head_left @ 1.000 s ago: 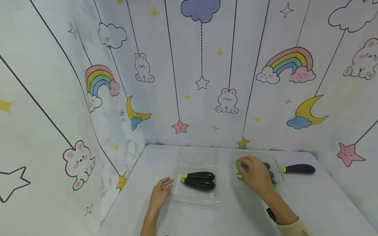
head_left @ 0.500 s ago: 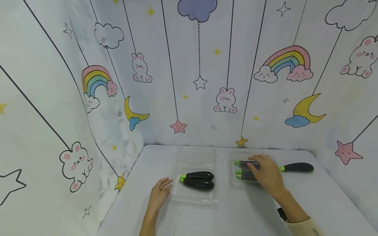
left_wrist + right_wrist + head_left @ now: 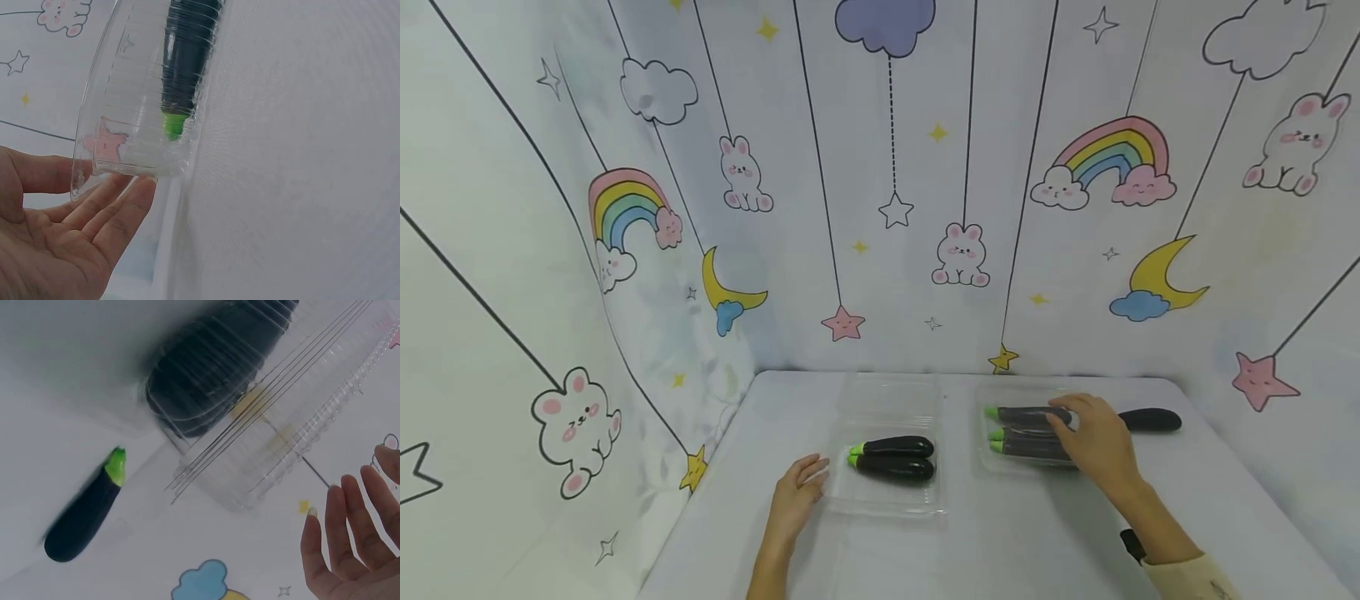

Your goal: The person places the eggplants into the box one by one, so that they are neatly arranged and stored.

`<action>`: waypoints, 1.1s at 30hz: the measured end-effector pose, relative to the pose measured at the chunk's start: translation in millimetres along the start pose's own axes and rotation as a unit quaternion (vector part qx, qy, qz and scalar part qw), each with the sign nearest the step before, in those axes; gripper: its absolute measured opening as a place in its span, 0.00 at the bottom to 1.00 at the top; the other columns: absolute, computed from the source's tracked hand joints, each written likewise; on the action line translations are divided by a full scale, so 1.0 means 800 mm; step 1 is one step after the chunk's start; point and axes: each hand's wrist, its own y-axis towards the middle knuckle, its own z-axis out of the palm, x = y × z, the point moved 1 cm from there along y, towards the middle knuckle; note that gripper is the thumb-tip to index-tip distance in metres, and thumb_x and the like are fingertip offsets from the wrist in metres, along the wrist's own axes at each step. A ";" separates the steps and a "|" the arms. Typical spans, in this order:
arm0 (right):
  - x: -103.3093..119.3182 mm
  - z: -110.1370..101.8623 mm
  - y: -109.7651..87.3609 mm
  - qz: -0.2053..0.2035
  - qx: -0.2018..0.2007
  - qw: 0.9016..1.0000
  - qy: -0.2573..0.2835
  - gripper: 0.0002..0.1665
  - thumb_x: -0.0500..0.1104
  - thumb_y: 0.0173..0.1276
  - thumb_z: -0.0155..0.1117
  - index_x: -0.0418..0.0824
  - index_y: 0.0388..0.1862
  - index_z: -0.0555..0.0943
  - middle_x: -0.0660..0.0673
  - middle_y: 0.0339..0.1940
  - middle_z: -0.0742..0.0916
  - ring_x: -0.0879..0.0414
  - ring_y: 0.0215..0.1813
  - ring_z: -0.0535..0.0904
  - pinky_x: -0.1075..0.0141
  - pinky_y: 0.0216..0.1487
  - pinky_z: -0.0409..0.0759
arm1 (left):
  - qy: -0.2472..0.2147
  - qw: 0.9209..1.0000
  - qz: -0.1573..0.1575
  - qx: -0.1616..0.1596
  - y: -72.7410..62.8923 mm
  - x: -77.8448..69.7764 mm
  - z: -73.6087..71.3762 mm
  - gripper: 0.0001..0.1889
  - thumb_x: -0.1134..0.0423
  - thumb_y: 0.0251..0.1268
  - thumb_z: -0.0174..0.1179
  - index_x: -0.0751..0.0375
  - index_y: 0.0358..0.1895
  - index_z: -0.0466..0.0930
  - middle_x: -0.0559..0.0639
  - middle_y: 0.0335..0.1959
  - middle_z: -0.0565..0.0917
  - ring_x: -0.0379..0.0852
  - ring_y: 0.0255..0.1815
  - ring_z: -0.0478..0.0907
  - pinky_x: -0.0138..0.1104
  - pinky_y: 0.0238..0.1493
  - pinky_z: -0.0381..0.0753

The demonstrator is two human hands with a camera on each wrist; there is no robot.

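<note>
My left hand (image 3: 795, 496) rests at the left edge of an open clear plastic box (image 3: 887, 502) with two glossy eggplants (image 3: 895, 468) inside. In the left wrist view, its fairly straight fingers (image 3: 128, 215) touch the box's corner. My right hand (image 3: 1097, 442) is over the right part of a second clear box (image 3: 985, 458). Several eggplants (image 3: 1030, 447) with green stem ends lie in it, greyish behind the plastic; the hand hides their right ends. In the right wrist view, the loosely spread fingers (image 3: 340, 534) hold nothing.
A single eggplant (image 3: 1153, 420) lies on the white table (image 3: 1000, 542), right of the second box. The left box's raised or folded-back clear lid (image 3: 891, 396) is behind it. A printed curtain (image 3: 880, 275) closes off the back.
My right hand has moved right along the second box, uncovering more of the eggplants. My left hand stays at its box edge. The head view has shifted slightly.
</note>
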 end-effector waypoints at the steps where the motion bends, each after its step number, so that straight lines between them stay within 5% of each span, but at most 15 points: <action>1: -0.001 0.000 0.000 0.000 -0.001 1.000 -0.004 0.16 0.40 0.61 0.79 0.38 0.48 0.90 0.36 0.49 0.90 0.36 0.49 0.85 0.41 0.38 0.85 | 0.000 1.000 0.000 0.000 -0.001 0.000 -0.001 0.29 0.74 0.71 0.54 0.72 0.74 0.66 0.65 0.69 0.78 0.63 0.69 0.77 0.28 0.50 0.84; 12: -0.033 -0.017 0.001 0.023 -0.004 1.000 -0.019 0.16 0.38 0.61 0.78 0.36 0.48 0.90 0.33 0.46 0.89 0.34 0.45 0.84 0.40 0.36 0.83 | -0.007 1.000 0.001 -0.004 0.000 0.001 -0.005 0.28 0.74 0.72 0.54 0.74 0.74 0.65 0.67 0.69 0.77 0.63 0.68 0.77 0.30 0.47 0.84; 22: -0.098 -0.013 0.001 0.036 -0.004 0.999 -0.040 0.14 0.36 0.60 0.76 0.33 0.45 0.89 0.29 0.43 0.89 0.33 0.39 0.85 0.46 0.26 0.81 | -0.004 1.000 -0.003 -0.013 -0.002 -0.002 -0.006 0.26 0.69 0.76 0.56 0.72 0.74 0.67 0.65 0.68 0.79 0.61 0.65 0.78 0.32 0.49 0.85; 33: -0.155 -0.006 -0.002 0.063 0.060 0.995 -0.056 0.16 0.35 0.60 0.76 0.30 0.47 0.88 0.24 0.47 0.87 0.23 0.50 0.81 0.32 0.40 0.80 | -0.010 1.000 -0.001 -0.009 -0.001 -0.001 -0.001 0.26 0.69 0.76 0.57 0.73 0.73 0.68 0.65 0.68 0.80 0.61 0.65 0.79 0.29 0.48 0.84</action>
